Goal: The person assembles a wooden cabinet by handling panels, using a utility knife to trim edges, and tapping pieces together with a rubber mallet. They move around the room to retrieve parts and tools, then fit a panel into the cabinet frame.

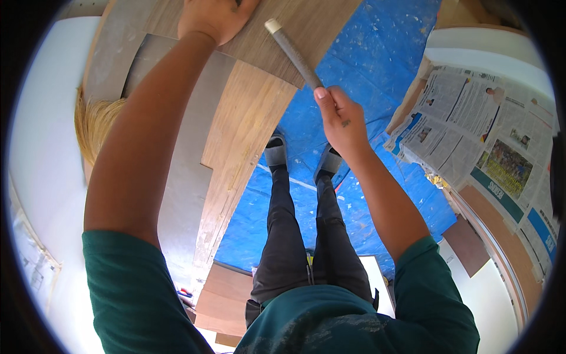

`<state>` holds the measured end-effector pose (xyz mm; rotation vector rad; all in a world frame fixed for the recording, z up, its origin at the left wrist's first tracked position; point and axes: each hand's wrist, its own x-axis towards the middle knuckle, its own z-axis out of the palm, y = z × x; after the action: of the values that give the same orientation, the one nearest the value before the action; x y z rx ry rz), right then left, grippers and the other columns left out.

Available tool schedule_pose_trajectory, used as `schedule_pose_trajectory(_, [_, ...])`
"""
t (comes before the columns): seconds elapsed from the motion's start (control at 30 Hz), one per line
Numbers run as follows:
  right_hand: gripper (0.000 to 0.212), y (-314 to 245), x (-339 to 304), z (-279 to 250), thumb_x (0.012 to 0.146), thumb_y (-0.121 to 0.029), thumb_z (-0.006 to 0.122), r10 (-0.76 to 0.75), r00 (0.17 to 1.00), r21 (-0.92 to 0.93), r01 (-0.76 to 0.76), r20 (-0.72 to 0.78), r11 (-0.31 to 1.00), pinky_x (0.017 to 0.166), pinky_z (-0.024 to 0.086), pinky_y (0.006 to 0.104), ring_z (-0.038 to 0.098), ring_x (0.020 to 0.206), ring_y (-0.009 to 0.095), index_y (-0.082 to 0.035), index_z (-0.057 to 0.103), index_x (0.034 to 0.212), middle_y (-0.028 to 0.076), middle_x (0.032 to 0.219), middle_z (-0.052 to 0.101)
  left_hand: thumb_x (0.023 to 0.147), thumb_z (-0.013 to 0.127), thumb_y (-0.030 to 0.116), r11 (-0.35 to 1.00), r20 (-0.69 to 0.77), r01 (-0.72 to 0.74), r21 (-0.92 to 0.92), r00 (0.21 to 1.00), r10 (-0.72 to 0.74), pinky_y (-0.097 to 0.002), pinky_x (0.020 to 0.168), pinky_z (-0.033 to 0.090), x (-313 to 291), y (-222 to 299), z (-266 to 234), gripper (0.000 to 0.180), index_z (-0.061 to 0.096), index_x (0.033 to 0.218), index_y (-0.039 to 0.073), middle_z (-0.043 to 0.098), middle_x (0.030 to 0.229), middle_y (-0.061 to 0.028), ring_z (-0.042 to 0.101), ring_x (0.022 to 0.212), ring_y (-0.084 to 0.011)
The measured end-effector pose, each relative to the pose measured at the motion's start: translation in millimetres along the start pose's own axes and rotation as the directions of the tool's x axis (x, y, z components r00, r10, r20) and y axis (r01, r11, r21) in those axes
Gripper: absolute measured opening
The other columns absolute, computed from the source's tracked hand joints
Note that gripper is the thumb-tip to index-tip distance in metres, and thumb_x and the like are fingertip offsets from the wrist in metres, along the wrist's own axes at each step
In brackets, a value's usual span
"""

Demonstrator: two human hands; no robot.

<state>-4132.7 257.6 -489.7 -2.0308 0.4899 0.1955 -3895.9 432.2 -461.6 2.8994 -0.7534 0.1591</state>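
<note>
Right hand (pixel 344 121) has got a greyish stick (pixel 295 57) with a pale tip (pixel 272 25), left hand (pixel 215 20) on the wood board (pixel 256 50), blue tarp (pixel 374 53) underfoot

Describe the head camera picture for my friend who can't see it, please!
A person's right hand grips a grey-brown stick with a pale tip. The left hand, partly cut off by the top edge, is over a wood-grain board. Below, two feet stand on a blue sheet.
</note>
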Motion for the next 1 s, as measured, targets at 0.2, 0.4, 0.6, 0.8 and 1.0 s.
schedule_pose_trajectory(0.2, [0.035, 21, -50, -13, 0.103, -0.032, 0.056, 0.017, 1.000, 0.038, -0.018, 0.022, 0.999, 0.047, 0.039, 0.0382, 0.054, 0.048, 0.028, -0.004, 0.058, 0.084, 0.014, 0.057, 0.053, 0.098, 0.043, 0.046, 1.000, 0.030, 0.023, 0.007, 0.999, -0.023, -0.0453, 0.125, 0.013, 1, -1, -2, 0.063, 0.042, 0.151, 0.011, 0.032, 0.161, -0.0169, 0.024, 0.151, -0.0318])
schedule_pose_trajectory(0.4, [0.034, 11, -17, 1, 0.103, -0.032, 0.058, -0.014, 1.000, -0.013, 0.014, 0.012, 1.000, 0.048, 0.040, 0.0376, 0.055, 0.048, 0.026, -0.004, 0.059, 0.084, 0.014, 0.057, 0.054, 0.098, 0.042, 0.046, 1.000, 0.003, 0.001, 0.000, 1.000, -0.001, -0.0452, 0.125, 0.013, 2, 1, 1, 0.063, 0.042, 0.151, 0.011, 0.032, 0.161, -0.0170, 0.024, 0.151, -0.0319])
schedule_pose_trajectory(0.6, [0.037, -1, -15, -7, 0.103, -0.035, 0.057, 0.013, 1.000, 0.033, -0.013, -0.003, 0.999, 0.048, 0.040, 0.0385, 0.054, 0.048, 0.026, -0.004, 0.059, 0.083, 0.013, 0.058, 0.054, 0.099, 0.040, 0.044, 1.000, 0.007, 0.005, 0.015, 1.000, -0.006, -0.0452, 0.125, 0.013, 0, -4, 2, 0.062, 0.042, 0.151, 0.012, 0.033, 0.161, -0.0167, 0.025, 0.151, -0.0321])
schedule_pose_trajectory(0.8, [0.039, 19, -40, -7, 0.103, -0.037, 0.056, 0.026, 0.999, 0.011, -0.026, 0.019, 1.000, 0.048, 0.039, 0.0395, 0.054, 0.049, 0.028, -0.003, 0.058, 0.082, 0.014, 0.058, 0.054, 0.099, 0.041, 0.044, 1.000, 0.009, 0.011, 0.012, 1.000, -0.011, -0.0455, 0.125, 0.013, 1, 0, 0, 0.061, 0.043, 0.151, 0.012, 0.033, 0.161, -0.0167, 0.025, 0.151, -0.0323])
schedule_pose_trajectory(1.0, [0.039, -10, -3, 1, 0.103, -0.037, 0.056, 0.028, 1.000, -0.005, -0.027, 0.006, 1.000, 0.048, 0.040, 0.0402, 0.053, 0.049, 0.028, -0.004, 0.058, 0.082, 0.015, 0.058, 0.054, 0.099, 0.040, 0.043, 1.000, -0.006, 0.000, -0.003, 1.000, 0.000, -0.0457, 0.125, 0.013, 1, -2, 1, 0.060, 0.044, 0.151, 0.012, 0.033, 0.161, -0.0167, 0.025, 0.151, -0.0325])
